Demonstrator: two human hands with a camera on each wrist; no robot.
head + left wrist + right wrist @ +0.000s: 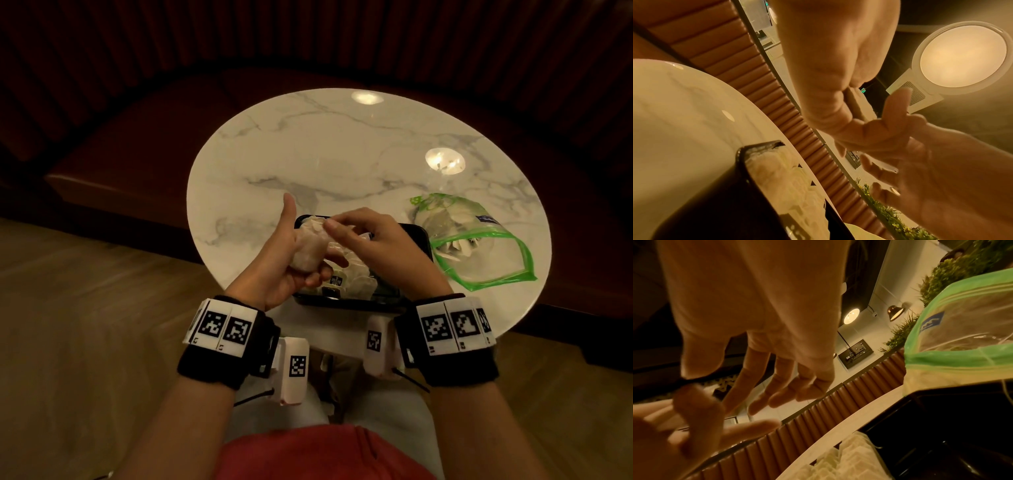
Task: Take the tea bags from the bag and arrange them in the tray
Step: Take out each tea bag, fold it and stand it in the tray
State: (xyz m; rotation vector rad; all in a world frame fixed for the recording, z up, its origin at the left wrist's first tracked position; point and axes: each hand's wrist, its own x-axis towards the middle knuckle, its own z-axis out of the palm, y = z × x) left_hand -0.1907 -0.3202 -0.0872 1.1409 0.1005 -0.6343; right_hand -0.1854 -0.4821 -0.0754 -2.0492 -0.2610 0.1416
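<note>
- Head view: our left hand [291, 253] curls its fingers round a clump of tea bags [308, 250], thumb up.
- Our right hand [370, 240] pinches the clump's top, just above the tray [416, 236].

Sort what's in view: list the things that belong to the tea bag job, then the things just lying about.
Belongs to the job:
- tea bags held in the left hand
- right hand, fingers at the held bunch
- black tray with tea bags already in it
- green-edged bag, more tea bags inside

Just there:
- marble table
- bench behind it
</note>
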